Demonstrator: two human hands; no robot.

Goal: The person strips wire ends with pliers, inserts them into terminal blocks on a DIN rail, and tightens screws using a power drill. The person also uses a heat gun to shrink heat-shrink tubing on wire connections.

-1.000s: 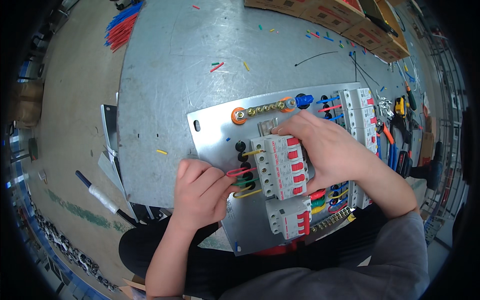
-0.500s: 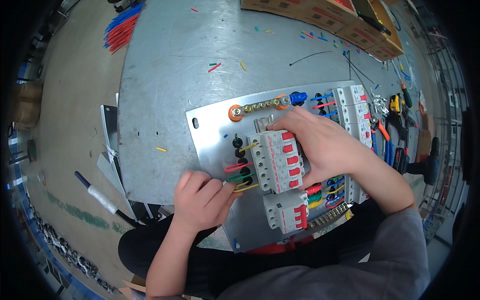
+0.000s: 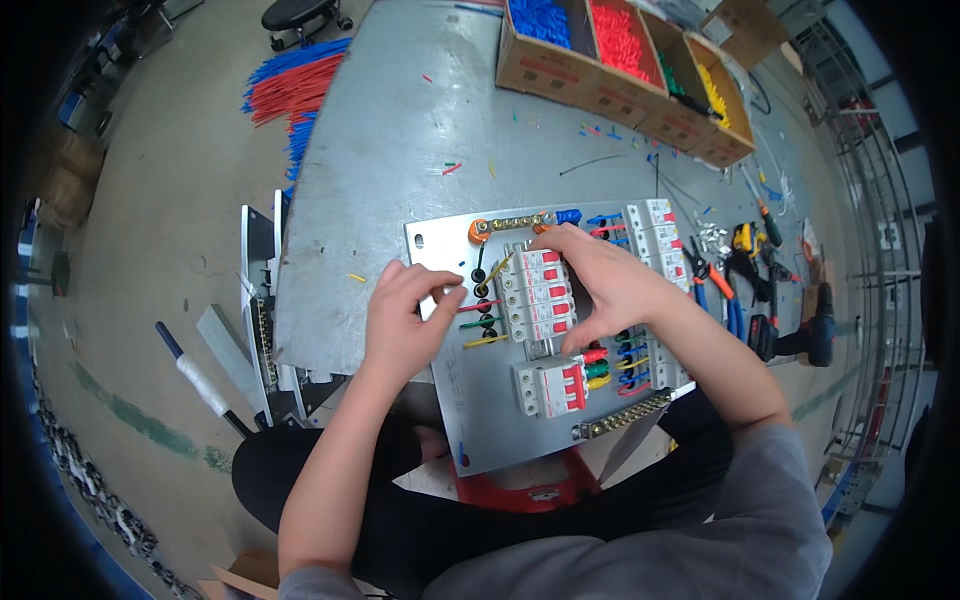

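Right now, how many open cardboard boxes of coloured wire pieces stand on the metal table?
4, in a row at the table's far edge: blue box, red box, green box, yellow box. The frame's top edge may hide more.

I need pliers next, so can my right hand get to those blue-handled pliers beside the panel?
Probably yes. The right hand rests on the breaker row, and the blue-handled pliers lie just to its right on the table, uncovered, with nothing between them.

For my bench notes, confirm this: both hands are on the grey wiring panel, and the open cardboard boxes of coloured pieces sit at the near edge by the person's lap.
Wrong about the boxes. The head view shows the cardboard boxes at the far edge of the table. Both the left hand and right hand are on the grey panel.
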